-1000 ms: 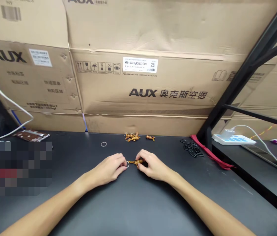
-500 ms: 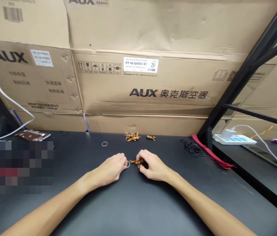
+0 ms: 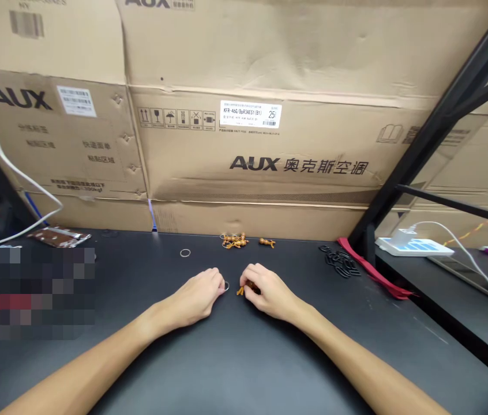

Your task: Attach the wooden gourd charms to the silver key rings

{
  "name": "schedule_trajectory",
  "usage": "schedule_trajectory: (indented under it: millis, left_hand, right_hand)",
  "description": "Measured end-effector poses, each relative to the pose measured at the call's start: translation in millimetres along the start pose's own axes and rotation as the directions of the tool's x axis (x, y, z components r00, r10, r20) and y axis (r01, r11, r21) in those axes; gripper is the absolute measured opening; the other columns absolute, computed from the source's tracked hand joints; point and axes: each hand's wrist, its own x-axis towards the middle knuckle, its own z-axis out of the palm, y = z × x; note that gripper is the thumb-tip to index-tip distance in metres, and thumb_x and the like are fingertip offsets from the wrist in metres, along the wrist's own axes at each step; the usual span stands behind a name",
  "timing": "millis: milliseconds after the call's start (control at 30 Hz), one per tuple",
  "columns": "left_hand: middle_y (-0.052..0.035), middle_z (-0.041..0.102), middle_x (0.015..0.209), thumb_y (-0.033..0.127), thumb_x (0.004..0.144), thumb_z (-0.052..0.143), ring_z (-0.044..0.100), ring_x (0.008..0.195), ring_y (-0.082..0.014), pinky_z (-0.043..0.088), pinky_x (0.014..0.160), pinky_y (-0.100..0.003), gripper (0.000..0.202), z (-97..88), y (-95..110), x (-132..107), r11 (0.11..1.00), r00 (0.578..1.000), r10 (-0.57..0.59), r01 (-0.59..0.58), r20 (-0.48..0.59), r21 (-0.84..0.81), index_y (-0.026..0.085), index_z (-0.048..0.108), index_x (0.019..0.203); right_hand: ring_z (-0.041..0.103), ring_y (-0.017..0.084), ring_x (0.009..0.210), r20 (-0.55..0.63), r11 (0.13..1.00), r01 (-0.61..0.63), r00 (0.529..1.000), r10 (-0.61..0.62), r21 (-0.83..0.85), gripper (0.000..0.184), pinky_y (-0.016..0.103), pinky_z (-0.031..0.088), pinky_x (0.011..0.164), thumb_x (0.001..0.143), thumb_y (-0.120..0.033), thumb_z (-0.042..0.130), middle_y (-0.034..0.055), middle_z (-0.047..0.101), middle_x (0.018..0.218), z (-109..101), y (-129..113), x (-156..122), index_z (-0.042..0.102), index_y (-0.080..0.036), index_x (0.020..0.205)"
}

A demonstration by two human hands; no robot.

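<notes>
Cardboard wall (image 3: 304, 63) fills the back of your view, AUX print facing you. Black tabletop (image 3: 235, 357) runs up to it. Black metal frame (image 3: 436, 112) slants up on your right. White cable (image 3: 14, 161) hangs in a loop at far left.

Your hands are mid-table, facing each other, near but apart. Left hand (image 3: 201, 293): thumb and fingers together, clamped on the edge of a ring. Right hand (image 3: 270, 293): thumb and fingers curled in, pinching a charm; most of the contact is hidden behind your fingers.

Red strap (image 3: 371, 270) lies along the table's right side, by the foot of the frame. White power strip (image 3: 415, 248) sits beyond it. Brown packet (image 3: 60, 236) is back left. Black loops (image 3: 340, 262) lie heaped just left of the strap.

Charm pile (image 3: 235, 241), amber, sits at the back near the cardboard; single charm (image 3: 266, 242) just right of it. Held charm (image 3: 240, 291) pokes out of your right fingertips, orange cord ends toward the left. Loose ring (image 3: 185, 252) lies flat, left of the pile. Held ring (image 3: 227, 286) sticks out of your left fingertips, not touching the held charm.
</notes>
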Motion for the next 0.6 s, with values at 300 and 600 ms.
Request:
schedule_trajectory:
  millis: [300, 600]
  left_hand:
    - [-0.0041, 0.052, 0.084, 0.017, 0.094, 0.032, 0.049, 0.073, -0.0174, 0.041, 0.068, -0.029, 0.019, -1.8, 3, -1, 0.998, 0.999, -0.032, 0.031, -0.012, -0.051, 0.019, 0.045, 0.08]
    - [-0.0015, 0.053, 0.083, 0.024, 0.095, 0.034, 0.05, 0.072, -0.0155, 0.041, 0.07, -0.029, 0.019, 10.7, 6, 3, 0.956, 0.976, -0.189, 0.158, -0.107, -0.248, 0.02, 0.047, 0.082]
  right_hand:
    - [0.051, 0.015, 0.074, -0.007, 0.988, -0.041, 0.999, 0.043, 0.146, 0.012, 0.026, 0.042, 0.066, 0.079, -0.01, 0.05, 0.0017, 0.057, 0.08, -2, 0, 0, 0.055, -0.02, 0.082]
    - [0.055, 0.011, 0.06, 0.177, 0.553, -0.345, 0.926, 0.335, 0.758, 0.021, 0.024, 0.045, 0.057, 0.081, -0.038, 0.062, -0.0005, 0.062, 0.072, 3, -6, 6, 0.054, -0.018, 0.082]
